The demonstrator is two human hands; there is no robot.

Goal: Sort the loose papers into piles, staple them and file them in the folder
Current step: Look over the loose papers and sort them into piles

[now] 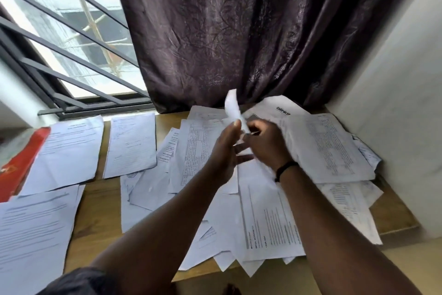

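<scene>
Wooden bench (100, 201) under a barred window (59, 38), dark curtain (239, 31) behind. Both hands raised over the loose heap of papers (263, 211) at centre-right. Left hand (227, 148) and right hand (265, 144) close together, both pinching one small curled sheet (233, 105) that stands up between them, above the heap. Three sorted sheets (67, 151) lie flat well to the left; the red folder (19, 163) is at the far left edge, partly under one.

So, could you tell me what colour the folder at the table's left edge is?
Red folder, partly under papers; head view shows it.
</scene>
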